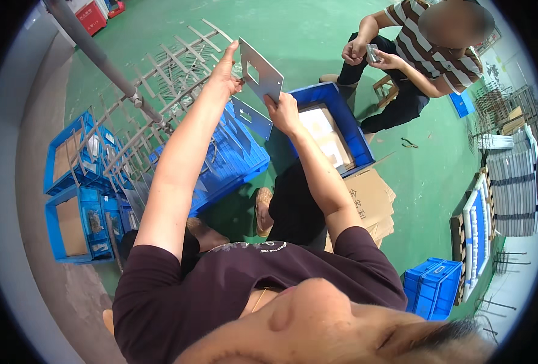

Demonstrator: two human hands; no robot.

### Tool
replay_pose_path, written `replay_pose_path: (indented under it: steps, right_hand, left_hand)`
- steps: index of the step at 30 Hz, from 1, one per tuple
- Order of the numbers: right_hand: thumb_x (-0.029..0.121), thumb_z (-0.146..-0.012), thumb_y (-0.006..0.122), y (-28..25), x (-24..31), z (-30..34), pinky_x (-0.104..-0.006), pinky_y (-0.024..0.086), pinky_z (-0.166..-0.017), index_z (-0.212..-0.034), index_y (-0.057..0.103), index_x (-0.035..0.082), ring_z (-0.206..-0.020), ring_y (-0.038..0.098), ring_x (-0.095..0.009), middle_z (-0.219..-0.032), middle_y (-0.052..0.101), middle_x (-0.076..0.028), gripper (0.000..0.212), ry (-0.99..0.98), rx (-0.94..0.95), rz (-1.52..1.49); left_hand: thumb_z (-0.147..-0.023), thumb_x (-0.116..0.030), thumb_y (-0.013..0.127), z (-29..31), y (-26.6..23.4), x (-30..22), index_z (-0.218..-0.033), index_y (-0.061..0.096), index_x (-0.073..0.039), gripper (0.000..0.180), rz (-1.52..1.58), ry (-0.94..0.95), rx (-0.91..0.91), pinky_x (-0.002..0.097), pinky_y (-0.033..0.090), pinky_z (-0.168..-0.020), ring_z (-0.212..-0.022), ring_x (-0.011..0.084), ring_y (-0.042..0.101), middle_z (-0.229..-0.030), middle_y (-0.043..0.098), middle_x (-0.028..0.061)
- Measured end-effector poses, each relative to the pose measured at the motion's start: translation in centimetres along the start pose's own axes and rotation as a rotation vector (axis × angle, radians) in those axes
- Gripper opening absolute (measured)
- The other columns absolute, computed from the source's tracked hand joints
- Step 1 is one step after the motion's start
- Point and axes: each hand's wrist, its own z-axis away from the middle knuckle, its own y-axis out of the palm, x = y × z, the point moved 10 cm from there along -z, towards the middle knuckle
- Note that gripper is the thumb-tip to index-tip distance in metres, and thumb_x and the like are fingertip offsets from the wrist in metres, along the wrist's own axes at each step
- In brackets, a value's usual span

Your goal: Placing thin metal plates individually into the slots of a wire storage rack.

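Note:
A flat grey metal plate (pixel 269 74) with a rectangular cutout is held up in front of me, tilted. My left hand (pixel 224 74) is closed at its left edge, thumb near the upper corner. Gripping the lower right edge is my right hand (pixel 284 113), its fingers partly hidden. Just below hangs or stands a second cut-out plate (pixel 258 124); what supports it I cannot tell. Beneath the left forearm, more thin plates stand upright on a blue plastic crate (pixel 240 170).
A metal rack with many prongs (pixel 175 64) stands left, beside a grey pole (pixel 93 48) and blue bins (pixel 62 164). Ahead right is a blue crate (pixel 357 136) with cardboard inside; flat cardboard (pixel 369 197) lies nearer. A seated co-worker (pixel 439 67) handles a small part. Pliers (pixel 409 144) lie on the floor.

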Motion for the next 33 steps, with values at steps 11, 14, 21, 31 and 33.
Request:
replay_pose_path:
  steps: [11,14,21,31,33]
  right_hand:
    - [0.012,-0.08,0.057,0.0,0.1,-0.1,-0.0425,0.042,-0.055,-0.078,0.057,-0.003,-0.058,0.054,-0.039,-0.07,0.06,-0.02,0.015,0.005,0.009,-0.029]
    - [0.013,-0.08,0.057,-0.1,-0.1,0.0,-0.0426,0.042,-0.055,-0.079,0.057,-0.003,-0.059,0.054,-0.039,-0.07,0.06,-0.02,0.015,0.009,-0.004,-0.033]
    - [0.012,-0.08,0.057,-0.2,-0.1,-0.1,-0.0426,0.042,-0.055,-0.079,0.057,-0.003,-0.059,0.054,-0.04,-0.071,0.06,-0.02,0.015,0.003,-0.003,0.003]
    - [0.013,-0.079,0.058,0.0,-0.6,-0.2,-0.0424,0.042,-0.055,-0.078,0.058,-0.003,-0.058,0.054,-0.04,-0.069,0.06,-0.02,0.016,0.019,0.0,-0.034]
    - [0.013,-0.079,0.058,0.0,-0.7,-0.2,-0.042,0.042,-0.055,-0.078,0.058,-0.003,-0.057,0.053,-0.039,-0.069,0.06,-0.02,0.016,0.029,0.01,-0.026]
  left_hand:
    - [-0.055,-0.072,0.063,1.8,0.3,-0.2,-0.11,0.053,-0.01,0.084,-0.028,-0.037,-0.067,0.0269,0.026,-0.042,-0.053,0.0205,0.052,-0.085,0.056,0.0133]
    - [-0.055,-0.072,0.062,1.6,0.1,0.0,-0.106,0.056,-0.012,0.079,-0.032,-0.063,-0.09,0.0273,0.026,-0.043,-0.053,0.0201,0.052,-0.084,0.056,0.0118]
    - [-0.05,-0.072,0.066,0.9,0.9,-0.3,-0.123,0.026,-0.003,0.108,-0.047,-0.032,0.075,0.0392,0.031,-0.058,-0.065,0.0303,0.055,-0.098,0.041,0.0227]
    - [-0.051,-0.071,0.066,1.2,1.3,-0.4,-0.122,0.024,-0.003,0.107,-0.052,-0.03,0.1,0.0417,0.032,-0.063,-0.07,0.0309,0.054,-0.099,0.04,0.0222]
    - [-0.051,-0.071,0.066,1.2,1.5,-0.4,-0.122,0.024,-0.003,0.107,-0.05,-0.033,0.113,0.0425,0.032,-0.064,-0.071,0.0311,0.054,-0.099,0.04,0.022]
